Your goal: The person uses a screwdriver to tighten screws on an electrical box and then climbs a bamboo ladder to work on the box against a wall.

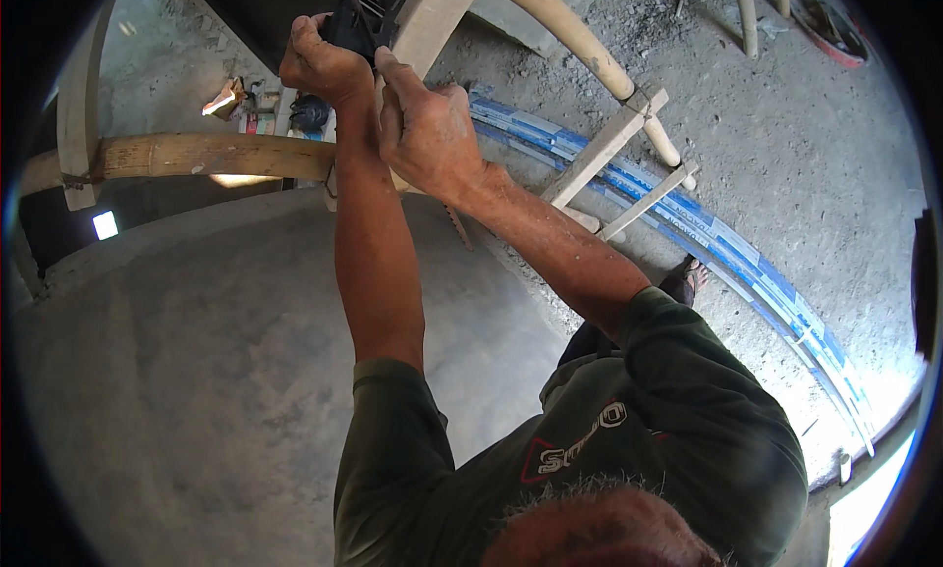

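Observation:
At the top of the view, my left hand (329,64) is closed around a small black object (352,27) whose kind I cannot make out. Close beside it, my right hand (430,135) has its fingers curled in, with the index fingertip up against the black object. Whatever the right fingers grip, if anything, is hidden. Just right of the object rises a pale wooden post (432,22). A thin dark strip crosses in front of the black object.
A bamboo pole (216,157) runs left below my hands, and another bamboo pole (570,32) slopes right. Blue-wrapped long strips (727,248) lie on the rough floor. A toothed strip (458,228) hangs below my right wrist. A red-rimmed basin (835,42) sits far right.

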`<state>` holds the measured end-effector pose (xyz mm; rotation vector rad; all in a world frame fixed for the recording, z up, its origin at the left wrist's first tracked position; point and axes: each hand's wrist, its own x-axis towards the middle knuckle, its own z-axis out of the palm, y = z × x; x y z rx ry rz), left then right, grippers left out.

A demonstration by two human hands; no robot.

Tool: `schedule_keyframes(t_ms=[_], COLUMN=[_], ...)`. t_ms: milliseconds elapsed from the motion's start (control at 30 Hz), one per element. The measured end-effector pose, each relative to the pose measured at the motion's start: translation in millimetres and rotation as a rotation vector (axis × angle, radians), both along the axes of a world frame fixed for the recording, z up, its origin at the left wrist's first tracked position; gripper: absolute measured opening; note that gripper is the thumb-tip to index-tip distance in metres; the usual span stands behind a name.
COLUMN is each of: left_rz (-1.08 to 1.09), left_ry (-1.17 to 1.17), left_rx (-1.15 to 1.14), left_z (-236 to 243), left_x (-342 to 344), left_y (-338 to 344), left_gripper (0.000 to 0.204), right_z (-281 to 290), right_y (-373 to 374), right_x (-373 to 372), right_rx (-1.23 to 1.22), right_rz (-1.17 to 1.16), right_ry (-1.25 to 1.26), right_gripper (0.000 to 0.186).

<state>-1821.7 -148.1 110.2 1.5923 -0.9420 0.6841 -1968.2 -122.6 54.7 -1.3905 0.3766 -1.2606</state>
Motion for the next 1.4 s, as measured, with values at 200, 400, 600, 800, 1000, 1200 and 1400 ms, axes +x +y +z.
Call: schedule_keyframes(t_ms=[200,400,600,800,1000,1200,1400], left_rz=[-0.029,-0.002,-0.034,-0.053,-0.050,-0.002,0.002], left_ry=[-0.087,-0.203,-0.224,-0.188,-0.226,-0.327,-0.334], left_rx=[0.010,0.016,0.021,0.018,-0.006,0.021,0.015], left_z=[0,2,-2,-5,-5,-2,-7], left_x=[-5,3,11,10,12,19,10], left_y=[-2,3,4,2,4,13,-2], left_gripper=[0.041,0.034,0.030,0.029,0.030,0.030,0.029], right_z=[0,-5,-8,-4,-8,-4,18], right_y=[-2,-4,-17,-35,-24,-19,-60], right_x=[4,3,4,15,7,-9,20], right_rx=[-0.007,-0.055,-0.102,-0.154,-0.062,-0.054,-0.175], right_rz=[-0.002,-0.015,0.037,-0.009,0.039,0.060,-0.025], right_ry=[-0.030,-0.023,-0.003,-0.044,-0.095,-0.054,0.083], right_gripper=[0.042,0.042,0.041,0.042,0.036,0.031,0.033])
